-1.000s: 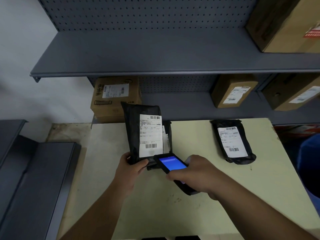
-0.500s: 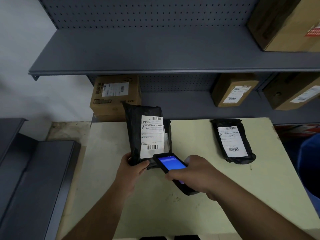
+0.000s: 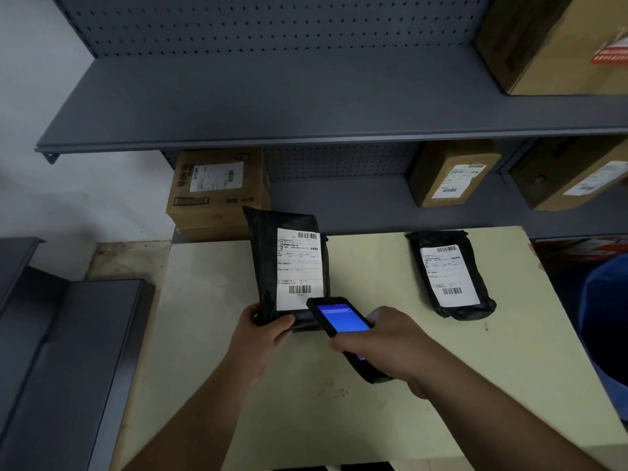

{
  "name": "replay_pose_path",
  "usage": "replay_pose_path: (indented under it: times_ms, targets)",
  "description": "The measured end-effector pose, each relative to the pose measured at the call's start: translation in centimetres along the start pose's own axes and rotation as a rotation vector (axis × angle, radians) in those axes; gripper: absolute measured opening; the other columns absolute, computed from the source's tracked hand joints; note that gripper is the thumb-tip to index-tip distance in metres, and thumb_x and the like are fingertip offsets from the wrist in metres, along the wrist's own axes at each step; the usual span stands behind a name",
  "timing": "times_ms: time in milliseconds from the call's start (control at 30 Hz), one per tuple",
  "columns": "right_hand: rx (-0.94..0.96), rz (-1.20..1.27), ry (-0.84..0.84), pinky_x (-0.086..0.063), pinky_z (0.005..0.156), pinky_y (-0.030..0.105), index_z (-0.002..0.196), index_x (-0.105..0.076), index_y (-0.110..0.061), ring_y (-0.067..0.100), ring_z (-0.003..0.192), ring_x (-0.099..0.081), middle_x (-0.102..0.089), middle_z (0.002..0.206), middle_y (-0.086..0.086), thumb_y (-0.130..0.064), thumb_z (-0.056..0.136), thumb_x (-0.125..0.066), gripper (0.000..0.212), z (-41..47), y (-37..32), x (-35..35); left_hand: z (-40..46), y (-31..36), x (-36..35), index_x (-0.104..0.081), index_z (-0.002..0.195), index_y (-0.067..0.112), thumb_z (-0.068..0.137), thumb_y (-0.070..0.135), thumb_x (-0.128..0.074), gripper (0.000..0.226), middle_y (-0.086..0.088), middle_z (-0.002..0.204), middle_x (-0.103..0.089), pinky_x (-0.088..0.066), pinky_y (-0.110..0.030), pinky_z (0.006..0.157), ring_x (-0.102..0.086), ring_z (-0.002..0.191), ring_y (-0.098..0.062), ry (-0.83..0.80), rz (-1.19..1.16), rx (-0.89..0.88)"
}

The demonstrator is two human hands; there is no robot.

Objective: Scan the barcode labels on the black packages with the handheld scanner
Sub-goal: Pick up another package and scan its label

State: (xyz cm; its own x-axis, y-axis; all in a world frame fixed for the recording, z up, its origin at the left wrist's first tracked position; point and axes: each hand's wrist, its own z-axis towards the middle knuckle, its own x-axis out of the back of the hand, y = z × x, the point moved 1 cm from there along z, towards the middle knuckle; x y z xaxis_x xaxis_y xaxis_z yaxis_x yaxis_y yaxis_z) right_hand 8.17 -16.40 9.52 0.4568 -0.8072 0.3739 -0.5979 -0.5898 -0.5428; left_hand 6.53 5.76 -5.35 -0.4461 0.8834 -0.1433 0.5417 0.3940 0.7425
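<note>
Black plastic crinkles under my left hand (image 3: 263, 334), which pinches the bottom left corner of a black soft-plastic package (image 3: 268, 263) between thumb and fingers and props it upright on the pale yellow-green counter (image 3: 475, 385). Its white shipping label (image 3: 299, 266) faces me, with one barcode at the top and another near the bottom. My right hand (image 3: 387, 345) is wrapped around a black handheld scanner with a glowing blue screen (image 3: 341, 319); the scanner's top end sits just below the lower barcode and overlaps the package's bottom right corner. A second black plastic package with a white label (image 3: 450, 275) lies flat on the counter, well apart to the right. Behind the counter, grey metal shelves (image 3: 272, 107) hold brown cardboard boxes (image 3: 217, 188) with labels.
</note>
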Motion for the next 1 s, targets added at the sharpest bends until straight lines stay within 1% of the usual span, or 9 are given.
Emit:
replay_pose_path:
  times_ms: [200,300,367,433,500,600,833,933,1000]
  targets:
    - [-0.007,0.040,0.023,-0.047,0.061,0.030,0.082,-0.064,-0.015,0.018,0.059,-0.058,-0.063,0.069,-0.001,-0.038,0.067,-0.087,0.036,0.3,1.6,2.3,0.6,-1.0,-3.1,-0.065,0.124,-0.002,0.072,0.011,-0.086,0.058,-0.024,0.126,-0.073,-0.061,-0.038,0.096,-0.074,0.115,-0.033,-0.084,0.028,0.056]
    - [-0.020,0.067,0.042,-0.046,0.060,0.029,0.079,-0.063,-0.016,0.017,0.056,-0.055,-0.061,0.067,-0.002,-0.036,0.068,-0.087,0.033,0.5,2.6,3.9,0.4,-1.7,-5.3,-0.071,0.115,-0.002,0.087,0.001,-0.076,0.028,-0.023,0.119,-0.076,-0.058,-0.039,0.097,-0.074,0.114,-0.034,-0.123,0.065,0.078]
    - [-0.034,0.082,0.051,-0.046,0.059,0.028,0.081,-0.064,-0.015,0.016,0.056,-0.056,-0.062,0.068,-0.001,-0.036,0.069,-0.087,0.034,0.6,3.3,4.9,0.1,-1.9,-6.9,-0.071,0.113,-0.002,0.091,-0.002,-0.072,0.022,-0.023,0.118,-0.077,-0.061,-0.036,0.094,-0.074,0.113,-0.034,-0.139,0.066,0.096]
    - [-0.054,0.100,0.062,-0.048,0.061,0.029,0.090,-0.068,-0.008,0.017,0.060,-0.058,-0.064,0.072,0.000,-0.036,0.069,-0.088,0.040,0.8,4.0,5.8,0.0,-2.1,-8.5,-0.070,0.114,-0.003,0.091,-0.002,-0.072,0.023,-0.022,0.115,-0.078,-0.063,-0.034,0.092,-0.075,0.110,-0.033,-0.134,0.033,0.133]
    - [-0.071,0.126,0.071,-0.050,0.062,0.030,0.100,-0.070,-0.005,0.017,0.062,-0.060,-0.066,0.075,0.001,-0.036,0.069,-0.088,0.048,1.1,4.8,6.8,-0.1,-2.3,-10.3,-0.067,0.117,-0.004,0.090,-0.001,-0.074,0.029,-0.021,0.114,-0.078,-0.060,-0.039,0.097,-0.076,0.108,-0.031,-0.124,-0.004,0.180]
    - [-0.089,0.149,0.084,-0.051,0.061,0.030,0.102,-0.070,-0.005,0.017,0.061,-0.061,-0.066,0.074,0.001,-0.036,0.068,-0.089,0.049,1.6,6.0,8.3,0.3,-2.8,-12.7,-0.066,0.118,-0.004,0.089,-0.001,-0.075,0.031,-0.022,0.115,-0.078,-0.056,-0.044,0.104,-0.076,0.108,-0.031,-0.123,-0.016,0.219]
    - [-0.111,0.191,0.092,-0.048,0.057,0.026,0.084,-0.064,-0.015,0.014,0.053,-0.056,-0.062,0.067,-0.002,-0.033,0.070,-0.088,0.033,2.4,8.8,11.2,1.6,-5.1,-17.2,-0.066,0.120,-0.003,0.088,-0.001,-0.076,0.033,-0.019,0.115,-0.077,-0.058,-0.041,0.098,-0.076,0.102,-0.028,-0.071,0.024,0.245]
    - [-0.138,0.194,0.091,-0.049,0.054,0.025,0.091,-0.065,-0.013,0.013,0.054,-0.057,-0.064,0.070,-0.002,-0.035,0.069,-0.088,0.038,2.7,10.0,12.4,2.5,-6.3,-18.7,-0.066,0.120,-0.004,0.089,-0.001,-0.076,0.033,-0.020,0.118,-0.076,-0.059,-0.037,0.094,-0.075,0.104,-0.028,-0.044,0.039,0.248]
    - [-0.155,0.203,0.089,-0.049,0.052,0.024,0.098,-0.066,-0.011,0.014,0.056,-0.058,-0.065,0.073,-0.001,-0.035,0.070,-0.087,0.043,2.9,10.8,13.3,3.1,-7.0,-19.7,-0.066,0.122,-0.005,0.089,0.000,-0.076,0.035,-0.020,0.120,-0.075,-0.065,-0.029,0.081,-0.075,0.106,-0.028,-0.042,0.075,0.240]
